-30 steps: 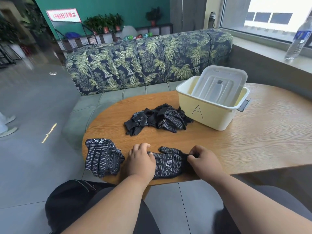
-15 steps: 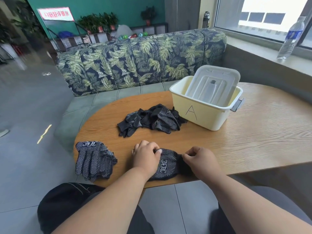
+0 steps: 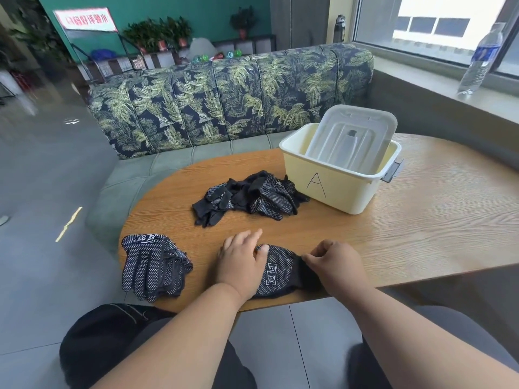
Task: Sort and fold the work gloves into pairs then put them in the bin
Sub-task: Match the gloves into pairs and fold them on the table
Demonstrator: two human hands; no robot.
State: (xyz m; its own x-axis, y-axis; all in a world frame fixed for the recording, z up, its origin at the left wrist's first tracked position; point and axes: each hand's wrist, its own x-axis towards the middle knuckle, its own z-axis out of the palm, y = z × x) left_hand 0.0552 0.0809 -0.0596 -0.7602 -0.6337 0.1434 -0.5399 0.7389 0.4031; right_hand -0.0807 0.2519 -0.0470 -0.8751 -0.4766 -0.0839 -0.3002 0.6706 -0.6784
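Your left hand [image 3: 241,263] lies flat, fingers relaxed, pressing down on the finger end of the folded glove [image 3: 276,272] at the near edge of the tabletop [image 3: 421,220]. Your right hand [image 3: 334,262] pinches the plain black knit cuff of the same glove between thumb and curled fingers. The glove is dark knit fabric covered in small white grip dots, with a white rectangular printed mark on its back.

To your left, near the rounded tabletop end, a flat stack of gloves [image 3: 153,266] of the same dotted knit lies with fingers pointing toward you. Farther away, in the middle, a loose pile of gloves [image 3: 250,196] sits crumpled, some showing dots and some plain black fabric; its right edge is just beside the bin [image 3: 334,189].

The bin is pale yellow smooth plastic, rectangular with rounded corners, marked with a hand-drawn letter A on its near wall. A translucent white lid [image 3: 354,141] with moulded ridges stands tilted inside it, and a grey latch [image 3: 393,171] projects from the right end.

The tabletop is wood-grain laminate, oval at the left end. Behind it stands a sofa [image 3: 224,96] with a dark leaf-print back and grey-green seat cushions. A clear water bottle [image 3: 480,60] stands upright on the grey window ledge [image 3: 449,80] at the right. The floor [image 3: 42,178] is grey tile; potted plants [image 3: 160,32] line a green wall.
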